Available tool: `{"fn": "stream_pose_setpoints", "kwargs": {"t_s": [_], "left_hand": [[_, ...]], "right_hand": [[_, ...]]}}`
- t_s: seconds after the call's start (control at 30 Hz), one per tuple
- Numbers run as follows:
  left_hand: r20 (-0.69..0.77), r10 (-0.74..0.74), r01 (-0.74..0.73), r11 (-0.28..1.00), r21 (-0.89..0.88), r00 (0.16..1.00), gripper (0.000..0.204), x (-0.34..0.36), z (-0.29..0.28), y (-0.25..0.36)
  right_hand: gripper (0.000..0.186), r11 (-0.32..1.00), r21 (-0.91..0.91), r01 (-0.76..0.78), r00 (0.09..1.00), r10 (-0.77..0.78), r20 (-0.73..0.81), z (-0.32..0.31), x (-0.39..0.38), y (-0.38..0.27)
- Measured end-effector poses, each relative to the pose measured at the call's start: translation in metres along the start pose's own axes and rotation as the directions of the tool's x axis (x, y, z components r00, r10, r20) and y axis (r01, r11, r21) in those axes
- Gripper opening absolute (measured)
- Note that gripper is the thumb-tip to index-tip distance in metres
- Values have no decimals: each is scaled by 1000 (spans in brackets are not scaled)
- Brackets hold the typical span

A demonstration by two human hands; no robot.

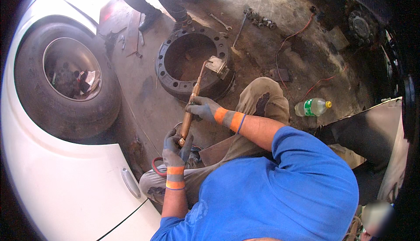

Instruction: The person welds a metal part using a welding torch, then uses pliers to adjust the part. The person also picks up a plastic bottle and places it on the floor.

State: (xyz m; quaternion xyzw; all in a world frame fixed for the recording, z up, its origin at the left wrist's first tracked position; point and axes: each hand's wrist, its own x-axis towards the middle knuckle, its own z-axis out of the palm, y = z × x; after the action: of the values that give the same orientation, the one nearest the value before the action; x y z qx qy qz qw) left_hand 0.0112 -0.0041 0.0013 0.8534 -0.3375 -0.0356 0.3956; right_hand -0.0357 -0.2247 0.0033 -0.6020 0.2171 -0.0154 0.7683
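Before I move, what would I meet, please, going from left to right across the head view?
Large black tyre → left gloved hand → right gloved hand → plastic bottle with green label and yellow cap → wheel hub.

The tool [187, 121] is copper-gold, the gloves [205, 108] grey with orange-striped cuffs [176, 171], the shirt [271, 193] blue, the bottle cap [328, 104] yellow.
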Motion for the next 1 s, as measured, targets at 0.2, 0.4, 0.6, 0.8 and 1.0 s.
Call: {"fn": "stream_pose_setpoints", "kwargs": {"t_s": [0.2,0.4,0.6,0.8,1.0], "left_hand": [[5,-12,12,999,-36,1000,39,11,6,10],[79,-128,137,982,-127,989,39,18,15,4],[60,-58,65,991,-119,997,40,16,7,22],[70,-82,93,979,-183,994,39,9,-15,38],[83,-28,27,1000,10,996,34,-1,-36,31]], "right_hand": [[31,983,-142,115,990,-125,-63,-9,14,9],[33,992,-123,20,994,-33,-109,-12,4,-8],[33,990,-136,22,993,-37,-112,-13,4,4],[28,997,-80,-4,1000,4,3,-7,-2,8],[27,994,-92,-53,991,64,120,4,-7,6]]}}
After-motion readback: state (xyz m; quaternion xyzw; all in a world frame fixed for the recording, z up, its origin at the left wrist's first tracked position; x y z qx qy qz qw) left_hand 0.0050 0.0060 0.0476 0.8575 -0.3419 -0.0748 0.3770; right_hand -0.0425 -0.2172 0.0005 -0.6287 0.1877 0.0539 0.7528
